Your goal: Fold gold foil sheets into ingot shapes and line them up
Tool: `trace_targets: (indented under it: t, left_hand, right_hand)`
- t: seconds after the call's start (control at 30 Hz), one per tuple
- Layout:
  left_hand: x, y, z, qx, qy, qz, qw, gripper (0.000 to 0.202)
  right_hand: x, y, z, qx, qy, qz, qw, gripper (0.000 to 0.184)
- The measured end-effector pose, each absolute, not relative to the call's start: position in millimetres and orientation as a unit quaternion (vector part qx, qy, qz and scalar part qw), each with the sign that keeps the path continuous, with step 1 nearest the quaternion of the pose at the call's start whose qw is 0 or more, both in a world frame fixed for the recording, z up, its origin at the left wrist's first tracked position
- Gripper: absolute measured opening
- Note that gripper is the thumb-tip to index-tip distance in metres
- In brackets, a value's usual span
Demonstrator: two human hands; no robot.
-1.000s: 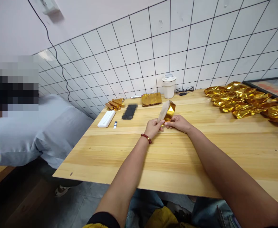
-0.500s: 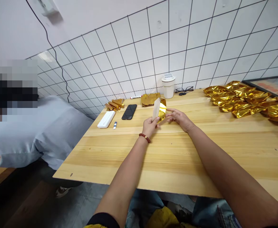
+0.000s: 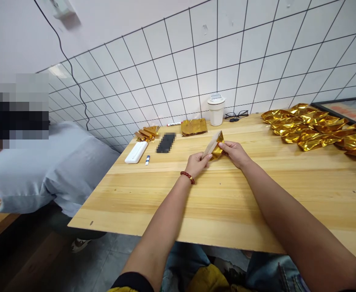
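Observation:
Above the wooden table, a partly folded sheet of gold foil paper [image 3: 216, 151] is held between my two hands; a pale, matte strip of it faces me. My left hand [image 3: 197, 163], with a beaded bracelet at the wrist, pinches its lower left end. On the right side, the thumb and fingers of my right hand [image 3: 234, 153] grip the shiny gold part. Beyond the hands lies a flat stack of gold foil paper [image 3: 193, 127]. Several folded gold foil pieces [image 3: 313, 126] lie in rows at the right.
On the table [image 3: 165, 202] lie a blurred black phone [image 3: 166, 142], a white box-like device [image 3: 136, 152], a small tube [image 3: 147, 160], gold strips [image 3: 147, 133], a marker [image 3: 174, 124] and glasses [image 3: 236, 115]. A white lidded cup [image 3: 216, 110] stands by the wall. Another person [image 3: 50, 166] sits at left.
The foil paper has moved slightly right and tilted. My right hand, beside it with loose fingers before, now grips its right side. My left hand keeps hold.

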State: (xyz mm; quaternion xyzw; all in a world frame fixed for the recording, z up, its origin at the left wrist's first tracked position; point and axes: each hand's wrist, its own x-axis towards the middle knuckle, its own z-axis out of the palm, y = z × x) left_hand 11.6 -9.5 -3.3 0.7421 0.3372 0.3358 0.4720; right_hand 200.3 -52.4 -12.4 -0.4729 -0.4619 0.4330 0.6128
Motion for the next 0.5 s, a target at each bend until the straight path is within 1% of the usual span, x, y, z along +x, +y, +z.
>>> trace_targets:
  t: [0.1, 0.3, 0.5]
  left_hand:
    - [12.2, -9.7, -4.0, 0.733, 0.333, 0.344, 0.484, 0.053]
    - [14.8, -7.9, -2.3, 0.682, 0.327, 0.364, 0.544, 0.043]
    - [11.7, -2.3, 3.9, 0.586, 0.374, 0.446, 0.564, 0.041]
  right_hand:
    - [197.7, -53.5, -10.5, -0.459, -0.428, 0.435, 0.645, 0.050]
    - [193.3, -57.0, -5.0, -0.471, -0.433, 0.441, 0.630, 0.045]
    - [195.0, -56.3, -6.8, -0.495, -0.429, 0.437, 0.616, 0.046]
